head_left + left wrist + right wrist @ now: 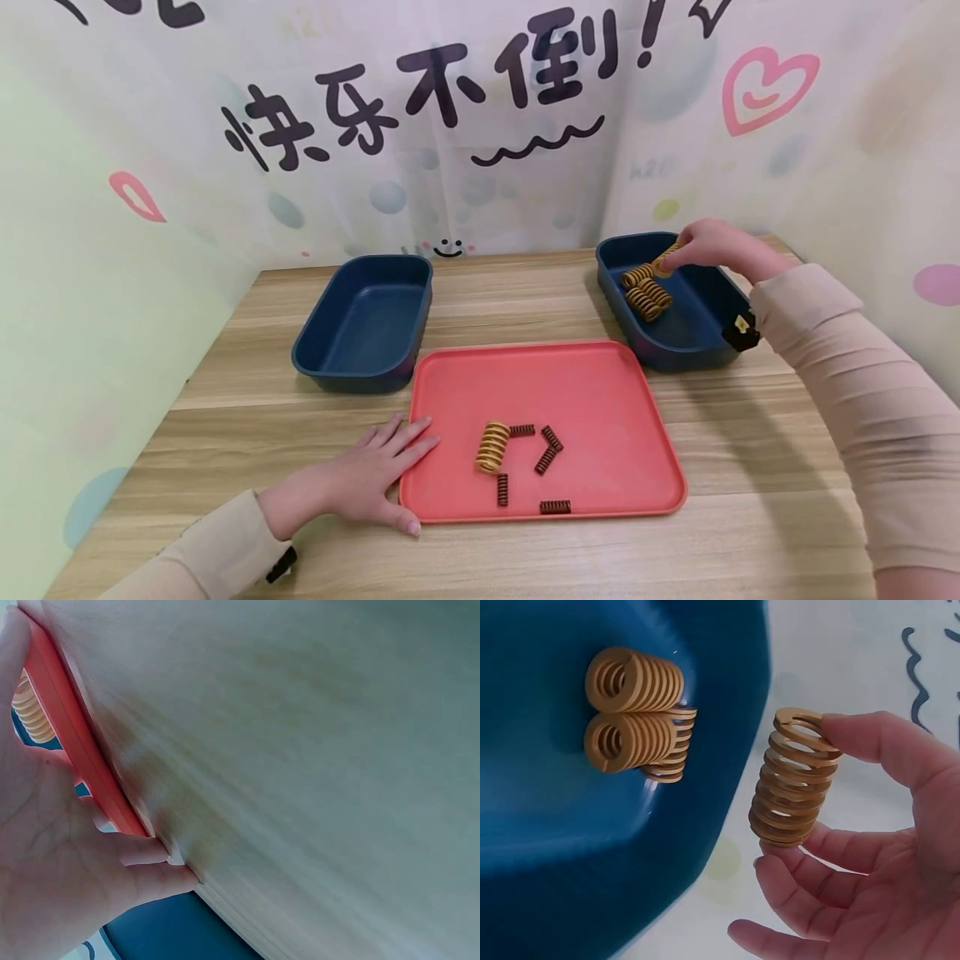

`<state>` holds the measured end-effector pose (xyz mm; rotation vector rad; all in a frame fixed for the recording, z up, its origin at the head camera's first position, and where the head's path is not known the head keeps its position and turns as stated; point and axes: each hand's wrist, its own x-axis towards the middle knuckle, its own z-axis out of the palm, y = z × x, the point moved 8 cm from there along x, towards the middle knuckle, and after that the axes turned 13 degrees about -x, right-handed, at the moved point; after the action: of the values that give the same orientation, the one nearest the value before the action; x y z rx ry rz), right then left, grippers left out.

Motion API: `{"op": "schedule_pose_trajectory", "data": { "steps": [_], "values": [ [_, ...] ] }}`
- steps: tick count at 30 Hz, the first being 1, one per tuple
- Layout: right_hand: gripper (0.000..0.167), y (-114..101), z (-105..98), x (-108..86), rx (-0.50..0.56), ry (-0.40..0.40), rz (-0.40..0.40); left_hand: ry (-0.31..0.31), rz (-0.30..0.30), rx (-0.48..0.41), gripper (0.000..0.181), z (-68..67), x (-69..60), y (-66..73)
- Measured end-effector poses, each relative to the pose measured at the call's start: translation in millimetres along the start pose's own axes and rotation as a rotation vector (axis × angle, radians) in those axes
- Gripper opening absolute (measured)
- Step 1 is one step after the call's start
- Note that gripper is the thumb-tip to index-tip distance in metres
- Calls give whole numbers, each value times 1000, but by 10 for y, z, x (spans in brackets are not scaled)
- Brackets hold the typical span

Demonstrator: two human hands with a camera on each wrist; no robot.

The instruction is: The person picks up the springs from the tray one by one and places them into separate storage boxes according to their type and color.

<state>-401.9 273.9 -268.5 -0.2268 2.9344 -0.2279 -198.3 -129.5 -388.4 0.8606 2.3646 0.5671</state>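
My right hand [716, 246] pinches a large yellow spring [795, 778] by its two ends, over the right blue bin [693, 354]. Several more yellow springs [634, 742] lie together inside that bin. My left hand [367, 475] rests at the left edge of the red tray [592, 375], its straight fingers touching the rim and thumb at the near corner. On the tray lies one large yellow spring [492, 447], with several small dark brown springs [555, 507] around it. In the left wrist view, the tray's red rim [82, 742] shows beside the left palm.
A second blue bin [367, 379] stands behind the tray on the left, with nothing visible inside. Everything stands on a wood-grain table [517, 300]. A printed white cloth [480, 183] hangs along the table's back edge.
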Motion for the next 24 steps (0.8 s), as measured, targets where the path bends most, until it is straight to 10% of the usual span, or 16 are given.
{"op": "schedule_pose_trajectory", "data": {
  "steps": [24],
  "values": [
    [39,257,283,233,-52,-271,106,-4,-5,-3,97,23,7,-36]
  ]
}}
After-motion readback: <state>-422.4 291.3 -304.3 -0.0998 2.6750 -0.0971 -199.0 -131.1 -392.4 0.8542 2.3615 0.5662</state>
